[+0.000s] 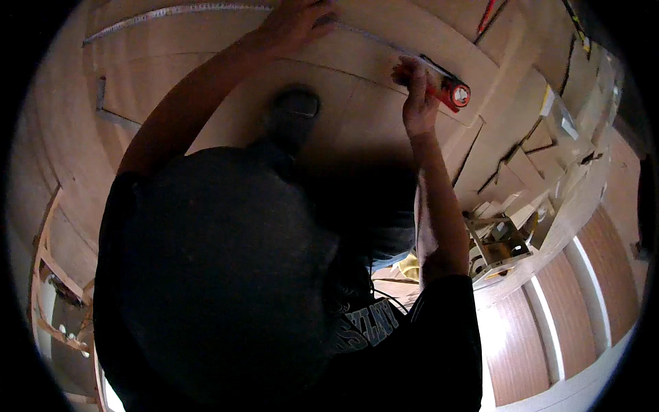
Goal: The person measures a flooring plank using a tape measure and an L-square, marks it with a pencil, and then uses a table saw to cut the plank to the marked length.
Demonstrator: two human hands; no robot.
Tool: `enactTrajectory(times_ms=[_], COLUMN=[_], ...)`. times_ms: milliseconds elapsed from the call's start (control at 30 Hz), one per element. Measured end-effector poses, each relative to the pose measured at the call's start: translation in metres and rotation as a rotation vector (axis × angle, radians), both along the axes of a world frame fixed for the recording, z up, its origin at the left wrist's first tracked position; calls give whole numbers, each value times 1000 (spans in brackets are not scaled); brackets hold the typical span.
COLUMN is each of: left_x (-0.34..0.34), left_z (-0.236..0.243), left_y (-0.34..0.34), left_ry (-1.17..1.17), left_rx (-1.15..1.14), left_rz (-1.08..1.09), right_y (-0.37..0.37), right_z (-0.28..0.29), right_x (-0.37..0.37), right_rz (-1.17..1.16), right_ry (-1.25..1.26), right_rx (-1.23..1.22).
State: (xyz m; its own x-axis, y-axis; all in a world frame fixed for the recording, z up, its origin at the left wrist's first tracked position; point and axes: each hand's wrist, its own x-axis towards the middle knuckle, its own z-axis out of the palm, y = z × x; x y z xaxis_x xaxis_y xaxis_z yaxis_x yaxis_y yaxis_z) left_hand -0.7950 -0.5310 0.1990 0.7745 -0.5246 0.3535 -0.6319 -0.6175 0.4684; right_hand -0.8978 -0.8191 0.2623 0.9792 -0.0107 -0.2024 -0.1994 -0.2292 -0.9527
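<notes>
Dark-grey fabric-covered knee (220, 254), lower left of right grip (417, 93), which holds red-and-black tape-measure case (458, 95); slim pale blade (165, 12) extends leftward over tan wooden sheeting (144, 75). Left grip (296, 26): at blade, closure indiscernible.

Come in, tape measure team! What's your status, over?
Right hand gripping red tape measure. Left hand at its extended blade. Blade runs across wooden panel; nearby dark shoe clear of it.

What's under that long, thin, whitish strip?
A flat, light-brown surface shows beside the long, thin, whitish strip. Whatever lies directly beneath it is covered, and the bare left hand blocks some of the view.
</notes>
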Motion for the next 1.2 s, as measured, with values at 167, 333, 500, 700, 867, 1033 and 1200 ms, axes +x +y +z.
enactTrajectory(times_ms=[167, 333, 500, 700, 867, 1033, 1200], left_x=[8, -4, -4, 3, 9, 13, 10], left_z=[-10, -10, -9, 6, -5, -18, 2], left_y=[-12, -21, -23, -19, -18, -15, -21], left_ry=[-192, 21, -9, -34, 112, 131, 316], left_rx=[-148, -180, -180, -172, -76, -5, 76], left_rz=[-39, 73, 40, 8, -35, 79, 124], right_y=[-5, -2, -9, -21, -55, -98, -112], right_z=[-28, -46, -52, -40, -19, -20, -16], right_x=[21, 27, 32, 37, 26, 18, 16], right_rz=[38, 61, 158, 92, 228, 349, 363], right_ry=[-75, -157, -334, -199, -456, -460, -246], right_rx=[-142, -177, -276, -234, -759, -1087, -1071])
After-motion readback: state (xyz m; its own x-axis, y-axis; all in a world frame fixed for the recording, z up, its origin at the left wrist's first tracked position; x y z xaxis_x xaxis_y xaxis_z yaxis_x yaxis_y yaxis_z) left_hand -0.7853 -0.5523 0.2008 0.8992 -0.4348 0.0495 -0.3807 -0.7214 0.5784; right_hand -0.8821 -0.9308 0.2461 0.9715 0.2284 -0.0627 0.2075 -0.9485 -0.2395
